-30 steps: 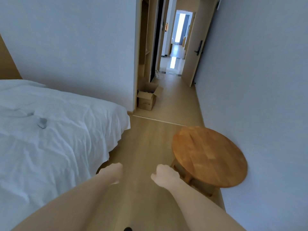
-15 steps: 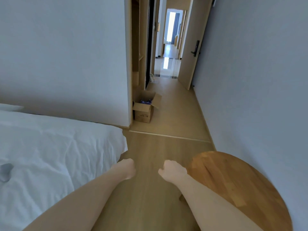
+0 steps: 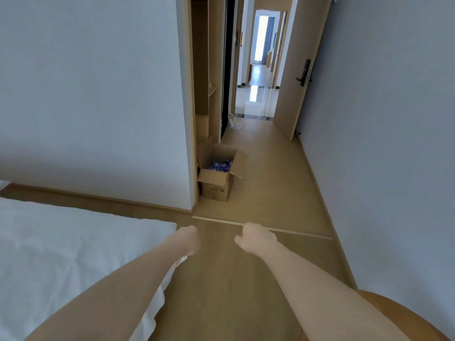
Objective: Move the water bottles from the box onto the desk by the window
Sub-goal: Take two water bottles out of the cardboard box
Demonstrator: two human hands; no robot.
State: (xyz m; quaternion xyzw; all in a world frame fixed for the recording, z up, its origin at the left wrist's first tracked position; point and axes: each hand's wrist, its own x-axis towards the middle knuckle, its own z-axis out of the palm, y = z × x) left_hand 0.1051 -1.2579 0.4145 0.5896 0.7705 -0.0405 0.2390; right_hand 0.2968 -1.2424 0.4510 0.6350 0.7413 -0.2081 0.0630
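Note:
An open cardboard box (image 3: 216, 187) stands on the wooden floor against the wall corner at the start of the hallway. Blue-wrapped water bottles (image 3: 220, 166) show inside it. My left hand (image 3: 189, 239) and my right hand (image 3: 254, 238) are stretched out in front of me, well short of the box. Both have their fingers curled into loose fists and hold nothing. The desk by the window is not in view.
A bed with a white sheet (image 3: 61, 254) fills the lower left. The edge of a round wooden table (image 3: 398, 313) shows at the lower right. The hallway runs ahead past an open door (image 3: 299, 70), with a small white object (image 3: 232, 120) on the floor.
The view has advanced toward the hallway: the box is nearer and larger, the round table has slid almost out of frame at the lower right, and less of the bed shows.

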